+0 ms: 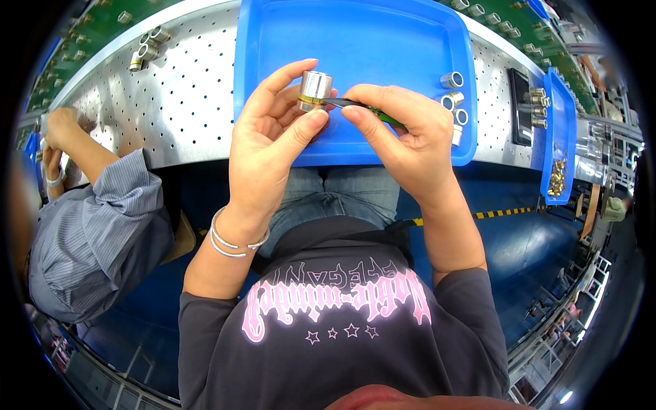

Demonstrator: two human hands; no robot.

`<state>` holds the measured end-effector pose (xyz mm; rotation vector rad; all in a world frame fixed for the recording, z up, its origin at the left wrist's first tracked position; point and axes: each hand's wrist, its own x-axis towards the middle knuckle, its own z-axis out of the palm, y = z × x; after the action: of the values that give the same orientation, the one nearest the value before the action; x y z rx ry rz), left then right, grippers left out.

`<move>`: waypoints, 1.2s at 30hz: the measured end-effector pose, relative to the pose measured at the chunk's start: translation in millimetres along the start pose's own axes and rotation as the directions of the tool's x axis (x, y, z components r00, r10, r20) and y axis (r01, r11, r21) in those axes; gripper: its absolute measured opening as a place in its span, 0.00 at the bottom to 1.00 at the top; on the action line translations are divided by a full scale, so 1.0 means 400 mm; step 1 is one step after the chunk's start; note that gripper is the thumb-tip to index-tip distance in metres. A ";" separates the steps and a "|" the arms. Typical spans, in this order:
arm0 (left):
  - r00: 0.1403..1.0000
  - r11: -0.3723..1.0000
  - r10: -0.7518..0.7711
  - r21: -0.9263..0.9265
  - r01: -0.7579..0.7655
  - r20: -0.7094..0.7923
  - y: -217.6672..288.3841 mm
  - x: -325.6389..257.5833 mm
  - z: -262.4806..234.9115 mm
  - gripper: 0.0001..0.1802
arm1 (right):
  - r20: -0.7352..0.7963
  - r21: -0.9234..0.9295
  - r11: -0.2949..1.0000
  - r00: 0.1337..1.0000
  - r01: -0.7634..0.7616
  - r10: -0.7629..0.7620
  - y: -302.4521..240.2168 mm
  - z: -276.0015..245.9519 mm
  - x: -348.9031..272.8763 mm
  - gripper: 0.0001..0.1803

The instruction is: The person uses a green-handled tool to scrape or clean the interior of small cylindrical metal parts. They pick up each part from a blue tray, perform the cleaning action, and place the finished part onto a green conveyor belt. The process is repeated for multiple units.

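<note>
The metal cylinder (315,90) sat at upper centre of the frame, above the blue tray (273,82), and I had my left hand (270,143) closed around it, thumb and fingers pinching its brass-coloured base. My right hand (403,133) gripped the tweezers (348,104), tip touching the cylinder's lower edge. Four small metal sleeves (453,99) lay at the tray's right side.

A perforated metal workbench (184,102) runs across the upper view, backed by a green conveyor belt (89,41). Below lies a blue floor (526,246) (crossed by yellow-black hazard tape (506,212)), brightly and evenly lit.
</note>
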<state>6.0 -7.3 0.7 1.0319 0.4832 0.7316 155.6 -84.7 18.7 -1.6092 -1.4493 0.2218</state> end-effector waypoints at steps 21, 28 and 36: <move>0.980 0.845 0.170 0.496 -0.201 0.107 0.020 0.037 0.006 0.33 | 0.146 0.345 0.890 0.953 -0.299 0.264 0.007 -0.039 0.113 0.05; 0.932 0.562 0.286 0.749 -0.351 0.222 0.055 0.087 -0.035 0.18 | -0.046 -0.280 0.922 0.963 -0.266 0.264 0.288 -0.095 0.335 0.11; 0.926 0.574 0.302 0.733 -0.365 0.225 0.035 0.093 -0.097 0.16 | -0.144 -0.517 0.784 0.937 -0.345 0.317 0.397 -0.050 0.419 0.12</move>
<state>0.6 47.8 -5.0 2.0080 0.5517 0.8328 326.4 68.6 -11.9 -2.3171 -1.2377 -0.0374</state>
